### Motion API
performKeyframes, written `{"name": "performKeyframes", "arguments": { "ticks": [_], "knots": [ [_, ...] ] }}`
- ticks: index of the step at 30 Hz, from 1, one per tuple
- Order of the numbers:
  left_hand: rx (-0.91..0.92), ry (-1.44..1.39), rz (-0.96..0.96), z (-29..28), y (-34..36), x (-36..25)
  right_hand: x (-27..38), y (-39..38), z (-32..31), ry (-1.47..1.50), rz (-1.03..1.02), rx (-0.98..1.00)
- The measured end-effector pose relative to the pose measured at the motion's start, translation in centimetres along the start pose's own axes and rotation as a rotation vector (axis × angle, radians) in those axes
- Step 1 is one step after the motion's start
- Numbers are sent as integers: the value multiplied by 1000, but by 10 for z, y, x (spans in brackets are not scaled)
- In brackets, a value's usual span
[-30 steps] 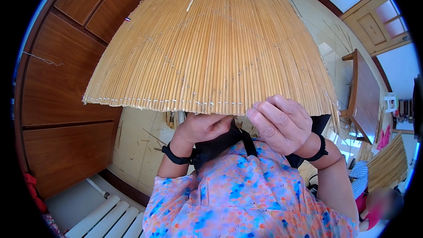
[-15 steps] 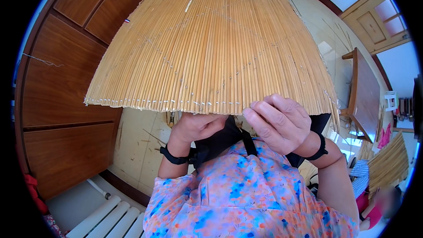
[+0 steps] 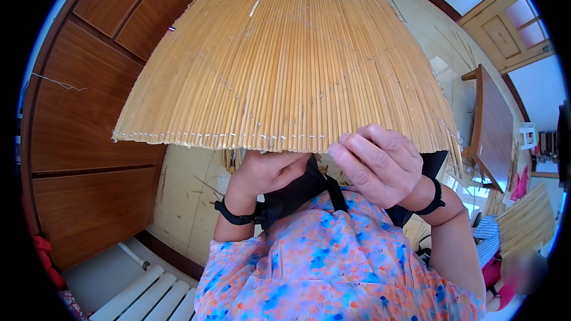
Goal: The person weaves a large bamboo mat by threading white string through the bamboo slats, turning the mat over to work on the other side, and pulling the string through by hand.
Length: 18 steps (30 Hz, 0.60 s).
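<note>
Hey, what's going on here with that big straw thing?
A person in a flowery top is working at the near edge of a wide mat of thin reeds, which spreads away from them. The left hand sits under that edge, and the right hand grips it from in front, fingers curled at the stitched rim. Both wrists wear black bands. Another reed mat lies off to the right.

The reed mat (image 3: 285, 59) spreads ahead of both hands, its near edge over the left hand (image 3: 267, 172) and touching the right hand (image 3: 380, 163). A wooden cabinet (image 3: 89, 142) stands left; a wooden table (image 3: 493, 125) lies right, a radiator (image 3: 148, 297) lower left.
</note>
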<state>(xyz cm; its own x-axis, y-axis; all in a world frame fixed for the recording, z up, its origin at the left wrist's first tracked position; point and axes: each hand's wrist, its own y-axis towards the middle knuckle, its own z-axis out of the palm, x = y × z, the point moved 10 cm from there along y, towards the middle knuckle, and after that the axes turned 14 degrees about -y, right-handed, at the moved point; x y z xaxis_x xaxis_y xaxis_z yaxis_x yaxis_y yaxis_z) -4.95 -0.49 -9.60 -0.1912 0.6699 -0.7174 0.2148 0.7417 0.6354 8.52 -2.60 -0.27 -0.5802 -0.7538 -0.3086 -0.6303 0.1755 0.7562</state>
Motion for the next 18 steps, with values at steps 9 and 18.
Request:
{"name": "performKeyframes", "arguments": {
  "ticks": [9, 18],
  "knots": [
    [-11, 57, 32, -2, -1, -1, 0, -4, 1, 14, 0, 17],
    [-58, -15, 18, -1, -1, 1, 1, -12, 2, 12, 2, 22]
  ]
}}
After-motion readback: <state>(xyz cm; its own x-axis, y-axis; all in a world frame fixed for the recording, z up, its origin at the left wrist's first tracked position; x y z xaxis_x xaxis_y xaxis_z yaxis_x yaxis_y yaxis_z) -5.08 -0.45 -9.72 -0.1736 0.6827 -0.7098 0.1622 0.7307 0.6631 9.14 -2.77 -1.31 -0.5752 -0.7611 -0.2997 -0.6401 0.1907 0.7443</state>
